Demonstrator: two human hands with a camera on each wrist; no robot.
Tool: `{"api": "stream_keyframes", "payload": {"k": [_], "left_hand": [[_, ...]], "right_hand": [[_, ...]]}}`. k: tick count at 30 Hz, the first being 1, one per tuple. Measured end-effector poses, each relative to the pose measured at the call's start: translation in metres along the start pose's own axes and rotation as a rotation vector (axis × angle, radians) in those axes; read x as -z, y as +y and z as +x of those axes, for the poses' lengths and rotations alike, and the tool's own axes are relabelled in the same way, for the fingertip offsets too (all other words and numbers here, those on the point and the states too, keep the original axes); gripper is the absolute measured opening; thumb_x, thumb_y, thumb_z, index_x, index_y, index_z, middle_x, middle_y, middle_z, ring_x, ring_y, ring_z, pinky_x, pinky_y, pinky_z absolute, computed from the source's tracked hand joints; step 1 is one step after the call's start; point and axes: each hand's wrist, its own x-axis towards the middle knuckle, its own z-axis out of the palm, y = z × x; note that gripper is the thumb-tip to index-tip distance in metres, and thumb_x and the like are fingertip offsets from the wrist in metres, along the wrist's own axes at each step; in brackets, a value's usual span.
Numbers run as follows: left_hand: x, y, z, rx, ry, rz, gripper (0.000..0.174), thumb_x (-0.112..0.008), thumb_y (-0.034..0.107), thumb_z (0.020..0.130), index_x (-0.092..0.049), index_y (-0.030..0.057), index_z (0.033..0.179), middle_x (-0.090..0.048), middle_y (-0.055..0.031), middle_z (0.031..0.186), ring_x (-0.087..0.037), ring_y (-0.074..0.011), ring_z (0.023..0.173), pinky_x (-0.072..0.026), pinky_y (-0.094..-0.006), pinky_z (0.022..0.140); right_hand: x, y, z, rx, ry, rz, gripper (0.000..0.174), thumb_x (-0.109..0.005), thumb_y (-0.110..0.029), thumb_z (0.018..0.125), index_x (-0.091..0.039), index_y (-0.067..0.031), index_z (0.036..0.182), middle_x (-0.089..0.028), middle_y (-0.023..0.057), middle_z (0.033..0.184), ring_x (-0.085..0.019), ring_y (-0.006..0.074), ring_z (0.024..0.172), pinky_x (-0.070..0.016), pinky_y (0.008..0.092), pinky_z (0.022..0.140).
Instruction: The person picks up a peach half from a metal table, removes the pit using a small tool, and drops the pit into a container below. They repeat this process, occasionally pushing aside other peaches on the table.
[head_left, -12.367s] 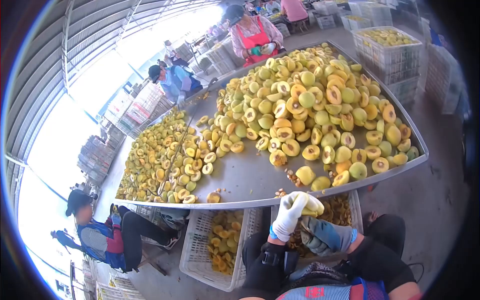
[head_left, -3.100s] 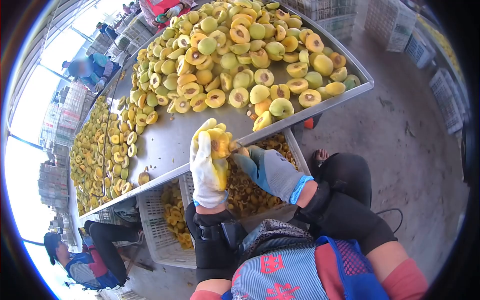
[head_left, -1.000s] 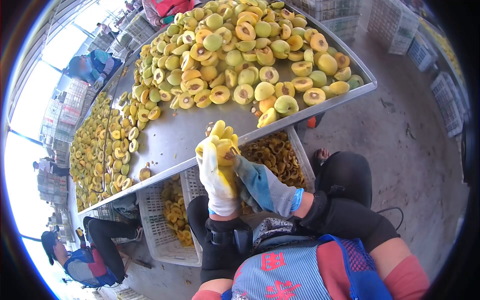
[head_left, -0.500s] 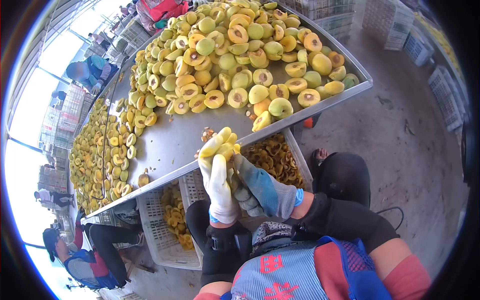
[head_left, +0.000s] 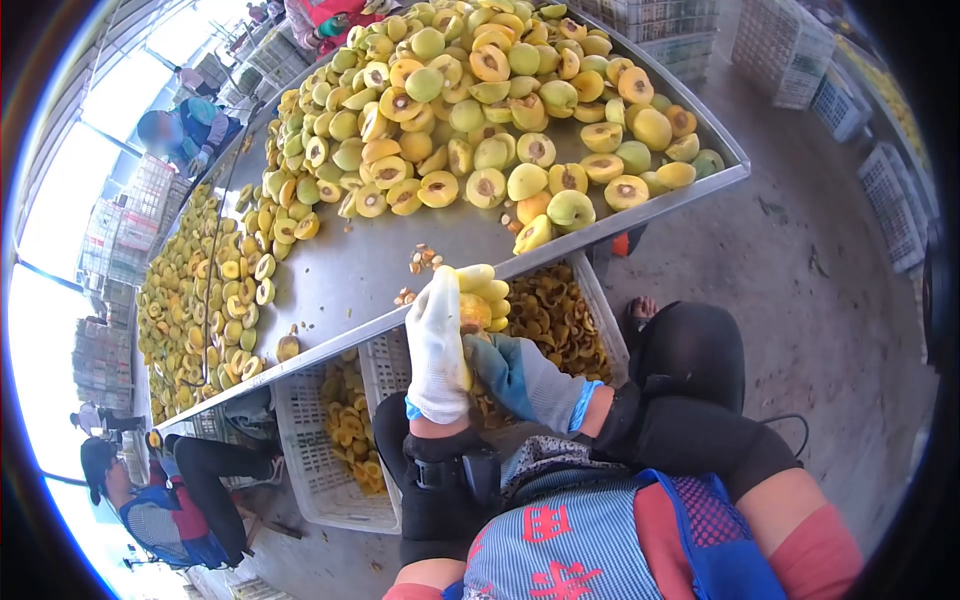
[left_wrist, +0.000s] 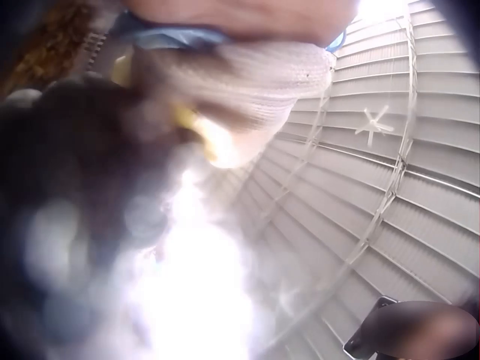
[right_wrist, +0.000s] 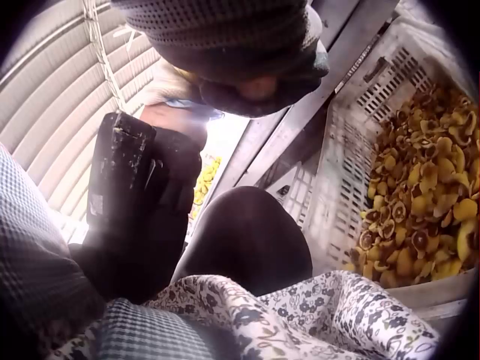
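My left hand point(head_left: 437, 345), in a white glove with yellow-stained fingers, holds a yellow-orange peach half point(head_left: 474, 311) at the table's front edge. Close against its lower side is my right hand point(head_left: 525, 375), in a grey-blue glove, with the fingertips hidden at the fruit. I cannot tell what the right hand holds. The right wrist view shows that glove point(right_wrist: 225, 45) dark and bunched, while the left wrist view has the white glove point(left_wrist: 247, 82) blurred against glare. Beyond the hands a large heap of halved peaches point(head_left: 490, 95) covers the metal table point(head_left: 350, 260).
Small brown pit pieces point(head_left: 424, 258) lie by the left fingers. Under the table edge, one white crate point(head_left: 310, 490) holds peach pieces; another crate point(right_wrist: 330, 165) holds curved fruit scraps. People sit or stand around the table, one worker point(head_left: 165, 500) at lower left. Stacked crates point(head_left: 785, 50) stand behind.
The left hand has turned, and its yellow fingers now extend to the right around the peach half. The right hand stays close beside it. Since the oldest frame, the head view has tilted downward.
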Motion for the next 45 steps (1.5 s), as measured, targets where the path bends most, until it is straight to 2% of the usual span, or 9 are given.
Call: {"api": "stream_keyframes", "payload": {"k": [2,8,11,17,20,32,36,39,45], "left_hand": [[-0.001,0.003,-0.003,-0.002,0.028,0.048,0.046,-0.049,0.040,0.105,-0.069,-0.0020,0.108,-0.072,-0.0156,0.093,-0.069,-0.0236,0.077,-0.0570,-0.0351,0.069],[0.016,-0.001,0.002,0.006,-0.078,-0.034,0.051,-0.050,0.048,0.102,-0.067,-0.0003,0.099,-0.070,-0.0168,0.088,-0.068,-0.0248,0.073,-0.0564,-0.0346,0.065],[0.020,-0.006,0.004,-0.054,-0.067,0.069,0.051,-0.049,0.048,0.102,-0.066,0.0004,0.096,-0.070,-0.0159,0.086,-0.067,-0.0242,0.072,-0.0556,-0.0337,0.064],[0.005,-0.013,0.002,-0.099,0.010,-0.039,0.051,-0.045,0.043,0.104,-0.067,-0.0011,0.092,-0.071,-0.0156,0.083,-0.067,-0.0235,0.066,-0.0551,-0.0340,0.063],[0.003,-0.007,0.005,0.000,-0.005,0.231,0.050,-0.044,0.039,0.105,-0.069,-0.0019,0.091,-0.071,-0.0142,0.082,-0.066,-0.0207,0.067,-0.0547,-0.0330,0.063],[0.000,-0.013,0.001,-0.006,-0.074,-0.201,0.048,-0.048,0.049,0.104,-0.063,0.0037,0.100,-0.069,-0.0141,0.090,-0.066,-0.0252,0.075,-0.0552,-0.0341,0.064],[0.003,-0.014,0.000,-0.056,0.006,-0.222,0.044,-0.048,0.048,0.103,-0.062,0.0074,0.096,-0.068,-0.0130,0.091,-0.066,-0.0247,0.078,-0.0566,-0.0333,0.065],[0.036,-0.022,0.014,-0.002,-0.075,-0.781,0.026,-0.057,0.039,0.101,-0.064,0.0141,0.097,-0.066,-0.0014,0.095,-0.063,-0.0196,0.082,-0.0570,-0.0303,0.063],[0.065,0.004,-0.008,-0.153,0.177,-0.492,0.033,-0.053,0.041,0.103,-0.064,0.0103,0.109,-0.069,-0.0059,0.106,-0.067,-0.0238,0.094,-0.0580,-0.0341,0.077]], "right_hand": [[-0.004,0.010,0.003,0.075,0.039,-0.041,0.057,-0.050,-0.054,0.103,-0.068,-0.0010,0.113,-0.067,0.0058,0.085,-0.060,0.0109,0.080,-0.0512,0.0295,0.072],[0.009,-0.061,-0.008,-0.612,-0.248,0.297,0.061,-0.041,-0.064,0.102,-0.065,-0.0083,0.091,-0.052,-0.0028,0.062,-0.045,0.0089,0.047,-0.0363,0.0257,0.044],[0.007,-0.021,0.005,-0.240,-0.133,-0.106,0.067,-0.039,-0.073,0.098,-0.061,-0.0107,0.084,-0.050,-0.0023,0.060,-0.044,0.0091,0.044,-0.0334,0.0248,0.040],[0.015,-0.051,-0.006,-0.618,-0.259,0.295,0.071,-0.039,-0.075,0.096,-0.062,-0.0088,0.081,-0.052,-0.0006,0.060,-0.047,0.0110,0.044,-0.0384,0.0263,0.040],[0.013,-0.049,-0.006,-0.470,-0.161,-0.065,0.070,-0.039,-0.075,0.096,-0.060,-0.0103,0.081,-0.050,-0.0015,0.059,-0.045,0.0097,0.044,-0.0379,0.0248,0.041],[0.014,-0.051,-0.013,-0.394,-0.198,0.093,0.068,-0.041,-0.073,0.097,-0.063,-0.0106,0.085,-0.052,-0.0025,0.063,-0.044,0.0092,0.047,-0.0355,0.0247,0.043],[0.006,-0.027,-0.011,-0.166,-0.124,0.061,0.052,-0.049,-0.050,0.105,-0.068,-0.0018,0.100,-0.063,0.0017,0.077,-0.053,0.0085,0.068,-0.0462,0.0266,0.061],[-0.004,-0.005,-0.015,-0.035,-0.099,0.034,0.045,-0.052,-0.040,0.106,-0.068,0.0012,0.109,-0.066,0.0011,0.087,-0.052,0.0074,0.081,-0.0481,0.0263,0.071],[-0.007,0.007,-0.005,0.045,-0.100,0.031,0.038,-0.051,-0.032,0.108,-0.067,0.0017,0.116,-0.067,-0.0014,0.092,-0.053,0.0068,0.085,-0.0489,0.0256,0.074]]}}
